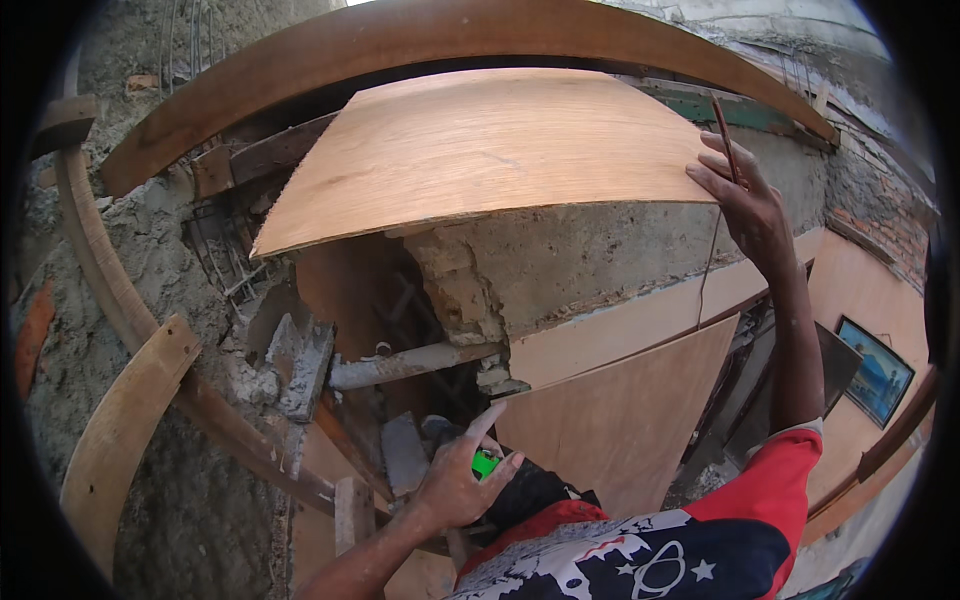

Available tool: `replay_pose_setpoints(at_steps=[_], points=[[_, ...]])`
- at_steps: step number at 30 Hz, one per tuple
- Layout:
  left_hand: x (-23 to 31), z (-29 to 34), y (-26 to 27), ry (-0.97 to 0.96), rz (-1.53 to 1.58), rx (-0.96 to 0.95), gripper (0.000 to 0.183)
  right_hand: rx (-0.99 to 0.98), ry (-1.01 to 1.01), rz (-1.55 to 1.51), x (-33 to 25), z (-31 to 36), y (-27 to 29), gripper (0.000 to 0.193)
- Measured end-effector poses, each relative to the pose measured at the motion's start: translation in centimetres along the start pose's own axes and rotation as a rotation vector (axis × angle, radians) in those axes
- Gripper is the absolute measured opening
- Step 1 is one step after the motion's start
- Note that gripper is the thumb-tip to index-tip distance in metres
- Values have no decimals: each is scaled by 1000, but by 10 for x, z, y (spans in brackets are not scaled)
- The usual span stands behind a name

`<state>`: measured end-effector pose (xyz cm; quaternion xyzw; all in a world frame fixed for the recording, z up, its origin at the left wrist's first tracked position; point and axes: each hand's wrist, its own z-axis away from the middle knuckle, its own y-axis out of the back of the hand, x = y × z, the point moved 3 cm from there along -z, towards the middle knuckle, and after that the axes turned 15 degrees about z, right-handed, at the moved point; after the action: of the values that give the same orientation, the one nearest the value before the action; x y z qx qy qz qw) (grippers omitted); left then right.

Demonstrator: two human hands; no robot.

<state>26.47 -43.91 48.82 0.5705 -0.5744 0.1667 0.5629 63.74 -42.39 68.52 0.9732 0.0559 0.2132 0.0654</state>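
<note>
A light plywood sheet (490, 150) lies raised in front of me, its near edge jutting out over a rough cement wall. At the sheet's right end is my right hand (748, 205), its fingertips against the plywood edge. Between those fingers a thin reddish-brown pencil (728, 140) sticks up. Low and close to my body, my left hand (462, 478) is closed around a bright green tape measure (485, 463). Most of the tape measure is hidden by the fingers and thumb.
A long wooden beam (450, 35) arches behind the plywood. Wooden poles (110, 260) and a short plank (130, 430) stand at left by the broken wall. Below leans another plywood panel (620, 415). A framed picture (875, 370) is at right. A cement-crusted bar (415, 365) crosses a dark gap.
</note>
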Motion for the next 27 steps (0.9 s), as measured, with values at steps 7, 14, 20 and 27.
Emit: replay_pose_setpoints(at_steps=[7, 14, 20, 27], points=[[-6, -4, 0, 28, -14, 2, 69, 6, 77, 77, 55, -42, -78, 35], [-10, -9, 6, 68, -15, 21, 69, -96, -3, 211, 117, -96, -150, 34], [-15, -8, 16, 82, -9, 54, 69, -92, -59, 300, 130, -105, -193, 28], [-21, -13, 22, 99, 7, 47, 68, 15, -94, 315, 116, -84, -193, 28]])
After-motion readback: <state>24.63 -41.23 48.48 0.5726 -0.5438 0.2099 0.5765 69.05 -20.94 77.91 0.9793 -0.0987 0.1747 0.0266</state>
